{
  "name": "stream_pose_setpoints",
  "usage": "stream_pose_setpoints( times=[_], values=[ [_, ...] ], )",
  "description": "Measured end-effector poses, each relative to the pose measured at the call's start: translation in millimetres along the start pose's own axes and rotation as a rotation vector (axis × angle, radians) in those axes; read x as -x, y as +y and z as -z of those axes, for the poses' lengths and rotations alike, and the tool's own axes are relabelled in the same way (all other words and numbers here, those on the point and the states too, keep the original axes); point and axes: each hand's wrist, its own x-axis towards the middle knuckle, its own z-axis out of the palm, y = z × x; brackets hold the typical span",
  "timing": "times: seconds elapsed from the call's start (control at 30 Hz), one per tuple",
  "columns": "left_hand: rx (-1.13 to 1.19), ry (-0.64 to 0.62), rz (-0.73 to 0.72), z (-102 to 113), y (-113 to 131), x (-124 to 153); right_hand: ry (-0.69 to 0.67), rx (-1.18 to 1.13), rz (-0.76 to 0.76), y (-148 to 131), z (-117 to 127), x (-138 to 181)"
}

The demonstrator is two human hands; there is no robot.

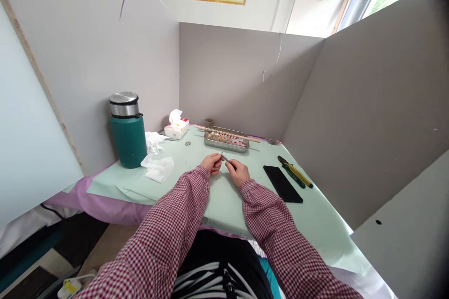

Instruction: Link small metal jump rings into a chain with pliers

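My left hand [211, 164] is closed in a pinch above the middle of the table, on something too small to make out. My right hand [239, 174], just beside it, grips a thin metal tool [226, 159] whose tip reaches to the left fingertips. Its exact kind cannot be told. Behind both hands stands a shallow metal tray [228, 147] holding small red, white and tan pieces. A thin wooden stick [254, 139] lies across the tray.
On the right lie a black phone-like slab [282, 184] and yellow-green pliers [295, 174]. A green flask [128, 138], crumpled tissues [158, 168] and a tissue pack [177, 128] stand left. A small brown cup [209, 122] is behind the tray. Grey partitions [238, 74] enclose the table.
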Motion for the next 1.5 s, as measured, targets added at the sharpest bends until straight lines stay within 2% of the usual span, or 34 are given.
stream_pose_setpoints(
  times=[0.3, 0.57, 0.93, 1.03, 1.17, 1.23, 1.37, 1.5],
  values=[
    [-0.067, 0.035, -0.02, 2.7, -2.9, -2.9, -0.007, 0.018, -0.012, 1.2, -0.6, 0.0],
    [-0.136, 0.106, -0.033, -3.4, 1.0, 0.5, -0.013, 0.004, -0.032, 3.7, -2.0, 0.2],
    [-0.131, 0.075, 0.025, -2.5, 2.2, 0.3, -0.008, 0.05, -0.028, 1.9, -1.1, -0.1],
    [-0.249, 0.144, 0.007, -3.4, -0.3, -2.0, -0.005, 0.146, -0.049, -0.4, -1.3, -0.1],
    [-0.469, 0.276, -0.1, -2.6, -4.0, -5.9, -0.014, 0.231, -0.08, -2.7, -2.1, -0.1],
    [-0.435, 0.264, -0.088, -3.1, -3.2, -5.0, -0.014, 0.219, -0.079, -1.9, -2.5, -0.3],
    [-0.225, 0.167, 0.007, -5.1, 1.6, 0.6, -0.003, 0.14, -0.057, 1.8, -2.5, -0.5],
    [-0.172, 0.134, 0.028, -5.0, 2.2, 1.5, 0.01, 0.123, -0.071, 2.9, -2.0, -0.5]
  ],
)
